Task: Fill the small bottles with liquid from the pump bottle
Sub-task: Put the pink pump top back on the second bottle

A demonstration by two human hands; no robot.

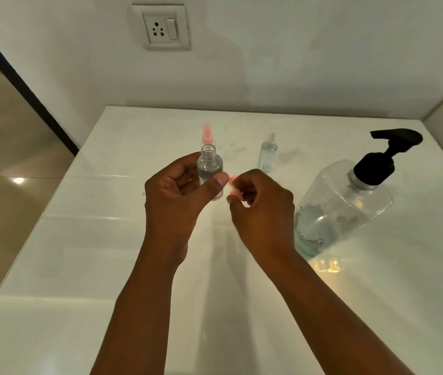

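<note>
White wall (296, 50), socket plate (160, 27); glossy white counter (52, 293); beige floor (3, 131).

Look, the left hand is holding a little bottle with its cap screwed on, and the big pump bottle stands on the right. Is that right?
Almost. The little bottle in the left hand has no cap: the head view shows its threaded neck open. The right hand pinches something pink, probably the cap, though it is blurred. The big pump bottle does stand on the right.

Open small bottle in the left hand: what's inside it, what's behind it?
The open small bottle holds clear liquid; the left hand hides its lower part, so the exact level is unclear. Behind it stands a blurred pink-capped bottle, only its top visible.
</note>
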